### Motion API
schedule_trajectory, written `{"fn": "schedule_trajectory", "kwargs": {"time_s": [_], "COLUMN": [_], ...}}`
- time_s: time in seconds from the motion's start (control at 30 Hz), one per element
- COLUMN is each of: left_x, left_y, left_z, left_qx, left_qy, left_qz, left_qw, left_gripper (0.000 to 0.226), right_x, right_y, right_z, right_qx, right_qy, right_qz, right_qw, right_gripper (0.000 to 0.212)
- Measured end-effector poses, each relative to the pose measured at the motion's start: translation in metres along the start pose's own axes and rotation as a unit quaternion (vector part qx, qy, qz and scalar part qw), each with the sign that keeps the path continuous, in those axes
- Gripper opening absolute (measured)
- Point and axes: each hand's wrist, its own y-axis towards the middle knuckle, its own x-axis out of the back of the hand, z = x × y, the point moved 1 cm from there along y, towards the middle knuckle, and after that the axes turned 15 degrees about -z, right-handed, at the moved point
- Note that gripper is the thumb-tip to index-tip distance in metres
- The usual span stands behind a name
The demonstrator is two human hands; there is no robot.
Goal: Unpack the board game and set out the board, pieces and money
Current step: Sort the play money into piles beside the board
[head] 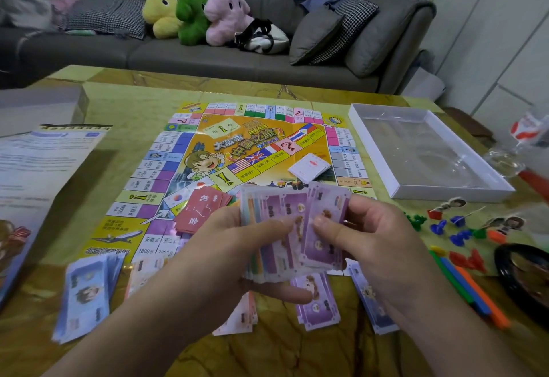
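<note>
From the head view, you hold a thick wad of notes [285,234] over the near edge of the board [237,168]. Your left hand [237,246] cups the wad from below, fingers curled under and thumb on top. Your right hand [365,228] pinches the top purple notes at their right edge, thumb on the face, peeling them off.

The wad looks loose and fanned. If your left grip slackens while the right pulls, I judge the notes could slide out and spill onto the sorted piles just nearer than the board: the blue pile [86,290], the pink pile [240,317], the purple pile [319,302] and a pale pile [371,302]. That would mix the colours again. A peel of two stuck notes would miscount a pile. A wide sweep of your right arm could also knock the pawns [460,228] right of the board.

The wad sits between both grips, its left part in the left palm and its right edge under the right thumb. The red cards [202,210] lie on the board just left of it, and the box tray [427,151] rests on the worktop [124,103], right of the board.
</note>
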Motion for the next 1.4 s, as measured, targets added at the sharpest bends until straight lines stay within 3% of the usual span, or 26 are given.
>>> {"fn": "schedule_trajectory", "kwargs": {"time_s": [0.17,0.4,0.63,0.93,1.1,1.4], "left_x": [-0.0013,0.0001,0.0022,-0.0001,0.0007,-0.0005], "left_y": [-0.0003,0.0,0.003,0.0013,0.0015,0.003], "left_z": [0.005,0.0026,0.0073,0.0031,0.0065,0.0085], "left_qx": [-0.042,-0.044,-0.096,-0.026,-0.055,-0.079], "left_qy": [0.049,0.009,0.048,-0.03,0.018,0.026], "left_qz": [-0.012,0.006,-0.045,-0.005,-0.008,-0.039], "left_qw": [0.998,0.999,0.993,0.999,0.998,0.996], "left_gripper": [0.024,0.029,0.029,0.027,0.025,0.024], "right_x": [-0.0034,0.0009,0.0012,0.0034,-0.0025,0.0001], "right_y": [-0.0048,-0.0021,-0.0022,-0.0007,-0.0063,-0.0065], "right_z": [0.0006,0.0018,0.002,0.0011,0.0043,0.0069], "right_qx": [0.008,0.007,0.004,0.013,0.007,0.012], "right_qy": [0.019,0.019,0.023,0.007,0.011,0.014], "right_qz": [0.016,-0.015,0.004,-0.04,0.008,-0.015], "right_qw": [1.0,1.0,1.0,0.999,1.0,1.0], "right_gripper": [0.016,0.014,0.017,0.015,0.016,0.015]}}
